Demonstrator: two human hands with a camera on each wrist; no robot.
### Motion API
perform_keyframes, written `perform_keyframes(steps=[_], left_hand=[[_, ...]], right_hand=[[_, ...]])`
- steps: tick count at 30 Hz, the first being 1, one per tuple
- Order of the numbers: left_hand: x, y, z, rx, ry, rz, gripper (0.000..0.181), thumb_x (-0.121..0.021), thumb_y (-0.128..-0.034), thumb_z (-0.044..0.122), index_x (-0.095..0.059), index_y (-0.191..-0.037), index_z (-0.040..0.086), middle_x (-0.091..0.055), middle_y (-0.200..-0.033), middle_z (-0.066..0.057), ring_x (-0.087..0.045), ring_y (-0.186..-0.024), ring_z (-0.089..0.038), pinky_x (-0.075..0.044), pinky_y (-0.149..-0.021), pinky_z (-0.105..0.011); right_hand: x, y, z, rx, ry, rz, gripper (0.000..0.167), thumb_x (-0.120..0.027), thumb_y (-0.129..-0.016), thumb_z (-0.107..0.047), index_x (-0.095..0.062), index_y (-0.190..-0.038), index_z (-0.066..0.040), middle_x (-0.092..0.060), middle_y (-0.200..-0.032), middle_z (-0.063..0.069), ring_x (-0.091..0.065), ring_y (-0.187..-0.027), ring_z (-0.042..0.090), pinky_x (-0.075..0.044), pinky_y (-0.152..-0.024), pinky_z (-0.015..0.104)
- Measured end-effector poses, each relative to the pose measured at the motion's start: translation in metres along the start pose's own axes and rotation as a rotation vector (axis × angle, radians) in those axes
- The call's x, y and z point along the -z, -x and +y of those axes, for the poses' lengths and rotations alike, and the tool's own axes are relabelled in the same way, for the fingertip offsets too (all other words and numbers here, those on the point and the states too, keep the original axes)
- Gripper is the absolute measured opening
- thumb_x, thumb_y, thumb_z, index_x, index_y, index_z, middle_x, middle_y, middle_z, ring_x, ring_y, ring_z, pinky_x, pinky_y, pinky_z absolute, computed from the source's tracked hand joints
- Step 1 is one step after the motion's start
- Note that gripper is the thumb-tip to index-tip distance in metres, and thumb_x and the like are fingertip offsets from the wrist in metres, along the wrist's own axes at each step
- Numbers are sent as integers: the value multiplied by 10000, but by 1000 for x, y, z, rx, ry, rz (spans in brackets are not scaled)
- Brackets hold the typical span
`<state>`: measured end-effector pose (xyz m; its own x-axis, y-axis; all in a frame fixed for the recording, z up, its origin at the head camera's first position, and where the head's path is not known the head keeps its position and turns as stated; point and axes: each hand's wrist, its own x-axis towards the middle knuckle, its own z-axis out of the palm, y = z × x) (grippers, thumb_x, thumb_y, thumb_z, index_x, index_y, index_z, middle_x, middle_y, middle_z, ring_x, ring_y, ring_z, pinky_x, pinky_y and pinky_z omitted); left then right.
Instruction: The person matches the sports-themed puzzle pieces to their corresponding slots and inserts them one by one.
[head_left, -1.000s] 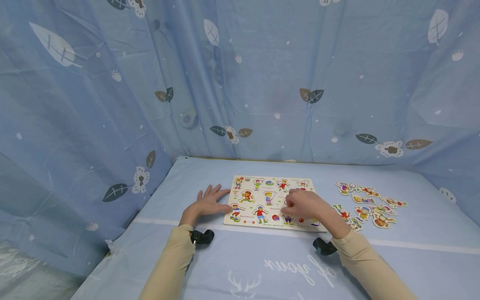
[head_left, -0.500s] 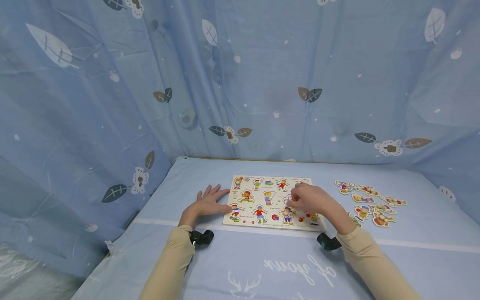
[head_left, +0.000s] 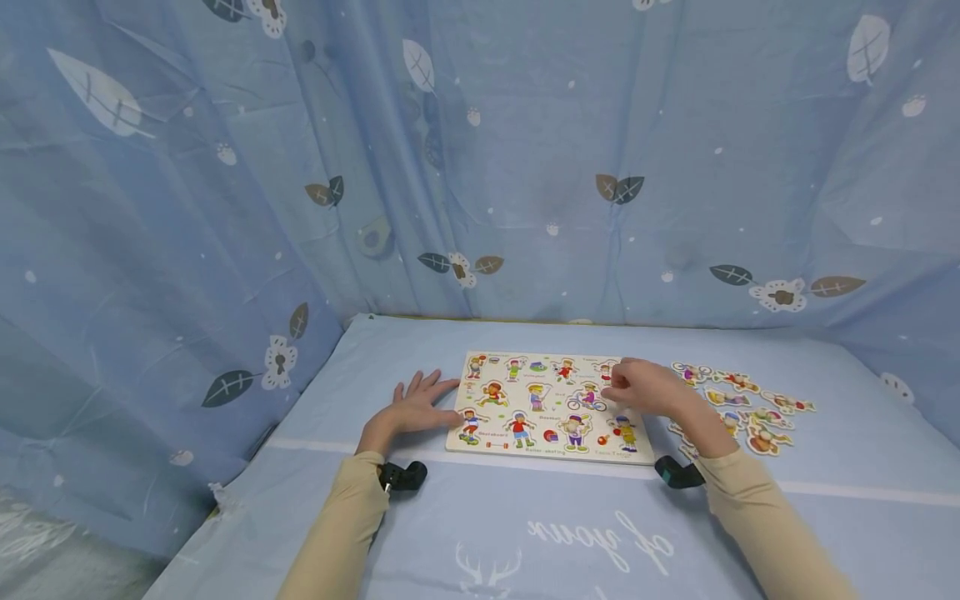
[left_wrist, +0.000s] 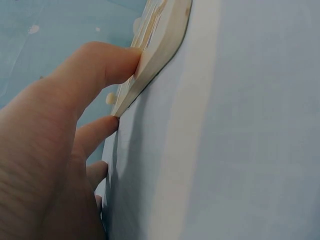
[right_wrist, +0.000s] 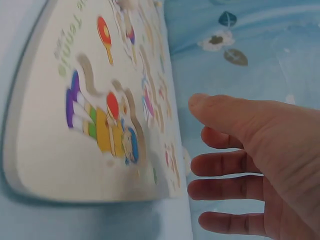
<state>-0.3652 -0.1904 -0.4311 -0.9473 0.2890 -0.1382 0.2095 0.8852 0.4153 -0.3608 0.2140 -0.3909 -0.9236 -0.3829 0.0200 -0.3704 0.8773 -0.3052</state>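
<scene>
A cream puzzle board (head_left: 517,452) with printed sports figures lies flat on the table. My left hand (head_left: 416,410) is at its left side, fingers spread. In the left wrist view, the thumb (left_wrist: 117,62) rests on the board's upper edge and the index fingertip touches its side. My right hand (head_left: 648,387) is over the board's right edge, holding nothing. The right wrist view shows its fingers (right_wrist: 227,189) loosely bent, apart from the board. A table-tennis figure (right_wrist: 110,127) is printed in a recess. The baseball figure (head_left: 575,432) sits near the front edge; whether it is a separate piece is unclear.
Several loose figure pieces (head_left: 765,437) lie in a cluster on the table to the right of the board, some hidden by the right forearm. A pale blue cloth (head_left: 420,517) covers the table. Patterned blue curtains (head_left: 525,167) hang behind and at the left.
My right hand has moved right from over the baseball and bicycle figures towards the board's right edge, uncovering both. The left hand and the board have stayed in place.
</scene>
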Motion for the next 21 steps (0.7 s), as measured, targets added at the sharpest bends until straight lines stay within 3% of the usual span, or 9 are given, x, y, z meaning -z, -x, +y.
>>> perform_keyframes(steps=[9,21], left_hand=[[0,0,0,-5,-9,7,849,-647,-807,592,-377,-1539,257,-147,-1655,-122,9,-1516,-408,6,-1166,-658],[-3,-2,-3,-4,-16,5,843,-641,-815,594,-375,-1540,256,-150,-1655,-123,3,-1514,-415,2,-1163,-663]], right_hand=[[18,2,26,-56,-6,39,207,-648,-957,-274,-651,-884,-80,-567,-771,22,-501,-670,171,-420,-572,307],[30,12,57,-108,-42,83,257,-589,-980,-184,-677,-1122,11,-655,-986,130,-559,-837,247,-515,-731,425]])
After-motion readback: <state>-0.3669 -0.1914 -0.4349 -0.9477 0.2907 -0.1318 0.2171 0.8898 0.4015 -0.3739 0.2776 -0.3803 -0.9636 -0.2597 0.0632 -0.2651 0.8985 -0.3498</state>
